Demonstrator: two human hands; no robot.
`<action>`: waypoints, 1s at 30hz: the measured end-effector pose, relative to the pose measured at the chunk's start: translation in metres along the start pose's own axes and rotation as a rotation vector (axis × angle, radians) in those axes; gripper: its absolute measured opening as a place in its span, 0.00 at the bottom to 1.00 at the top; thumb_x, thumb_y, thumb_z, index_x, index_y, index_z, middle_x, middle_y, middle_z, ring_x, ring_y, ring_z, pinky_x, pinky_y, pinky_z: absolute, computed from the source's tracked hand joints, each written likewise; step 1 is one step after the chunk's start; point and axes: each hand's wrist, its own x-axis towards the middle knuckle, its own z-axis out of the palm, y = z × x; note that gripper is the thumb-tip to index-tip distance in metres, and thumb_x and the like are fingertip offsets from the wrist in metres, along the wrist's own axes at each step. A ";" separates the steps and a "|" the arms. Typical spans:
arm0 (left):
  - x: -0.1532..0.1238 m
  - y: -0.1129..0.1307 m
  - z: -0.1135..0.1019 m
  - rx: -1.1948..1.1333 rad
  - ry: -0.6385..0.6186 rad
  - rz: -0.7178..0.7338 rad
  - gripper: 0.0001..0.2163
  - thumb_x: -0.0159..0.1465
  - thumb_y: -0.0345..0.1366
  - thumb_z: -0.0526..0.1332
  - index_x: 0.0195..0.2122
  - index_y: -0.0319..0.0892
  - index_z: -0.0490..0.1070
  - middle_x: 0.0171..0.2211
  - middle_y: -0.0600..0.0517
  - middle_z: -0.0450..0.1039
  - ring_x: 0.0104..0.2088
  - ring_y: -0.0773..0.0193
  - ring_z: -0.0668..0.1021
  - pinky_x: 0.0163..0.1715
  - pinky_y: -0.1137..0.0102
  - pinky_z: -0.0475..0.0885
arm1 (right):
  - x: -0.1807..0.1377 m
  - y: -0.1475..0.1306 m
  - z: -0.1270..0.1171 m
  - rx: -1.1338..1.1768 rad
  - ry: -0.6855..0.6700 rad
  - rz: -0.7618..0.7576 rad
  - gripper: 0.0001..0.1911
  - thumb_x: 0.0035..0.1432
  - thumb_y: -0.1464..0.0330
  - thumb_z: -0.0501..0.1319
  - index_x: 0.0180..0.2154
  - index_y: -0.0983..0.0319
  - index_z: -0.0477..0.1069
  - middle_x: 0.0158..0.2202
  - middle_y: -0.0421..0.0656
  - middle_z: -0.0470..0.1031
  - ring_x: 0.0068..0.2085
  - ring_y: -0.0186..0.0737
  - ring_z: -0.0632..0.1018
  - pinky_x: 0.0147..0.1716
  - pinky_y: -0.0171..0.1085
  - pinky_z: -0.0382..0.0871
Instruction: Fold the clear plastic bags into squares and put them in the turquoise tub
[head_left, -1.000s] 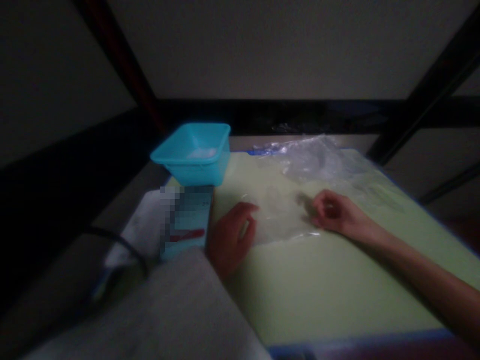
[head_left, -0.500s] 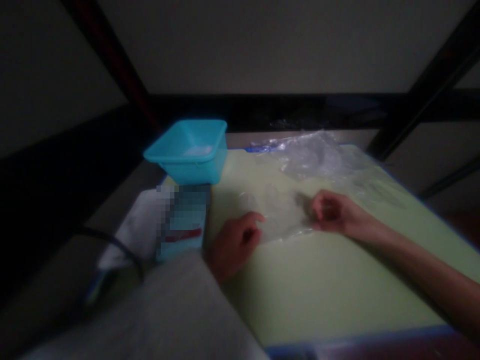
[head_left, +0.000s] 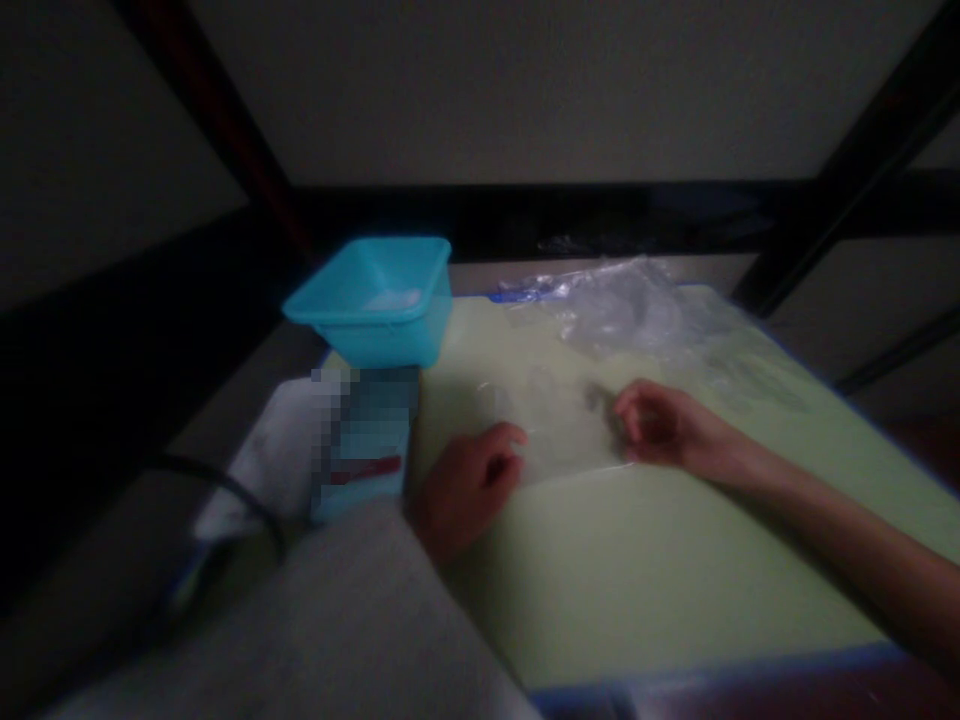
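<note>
A clear plastic bag lies flat on the pale yellow-green tabletop, between my two hands. My left hand is at its near left corner, fingers curled and closed on the edge. On the opposite side, my right hand has its fingers bent round and closed at the bag's right edge, the thumb near the front corner. Dim light and blur hide the exact contact of the fingertips with the thin film.
A turquoise plastic basket with something pale inside stands at the back left. More crumpled clear plastic bags are spread at the back right. Left of my left hand lie a light blue, partly pixelated flat item and a white cloth-like piece.
The bag's front edge looks flatter and straighter now. My right hand's fingers have shifted slightly left; my left hand has barely moved.
</note>
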 end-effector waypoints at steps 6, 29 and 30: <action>-0.001 0.000 0.000 0.005 0.001 0.013 0.08 0.59 0.31 0.52 0.36 0.40 0.70 0.17 0.60 0.62 0.20 0.70 0.66 0.22 0.75 0.57 | -0.003 -0.002 0.002 -0.064 -0.008 -0.021 0.18 0.43 0.71 0.67 0.38 0.59 0.64 0.27 0.34 0.63 0.25 0.28 0.68 0.22 0.29 0.66; 0.002 -0.021 0.002 0.292 0.197 0.134 0.18 0.64 0.31 0.50 0.55 0.38 0.59 0.55 0.43 0.67 0.55 0.56 0.70 0.56 0.59 0.63 | 0.000 -0.006 0.004 -0.841 0.117 -0.375 0.16 0.65 0.64 0.52 0.51 0.60 0.67 0.52 0.49 0.72 0.50 0.46 0.74 0.49 0.48 0.71; 0.002 -0.021 0.002 0.306 0.183 0.129 0.18 0.64 0.31 0.50 0.56 0.37 0.58 0.55 0.43 0.67 0.55 0.55 0.70 0.57 0.59 0.63 | 0.001 -0.005 0.004 -0.850 0.108 -0.378 0.16 0.65 0.64 0.52 0.52 0.60 0.67 0.53 0.49 0.71 0.51 0.46 0.74 0.50 0.48 0.70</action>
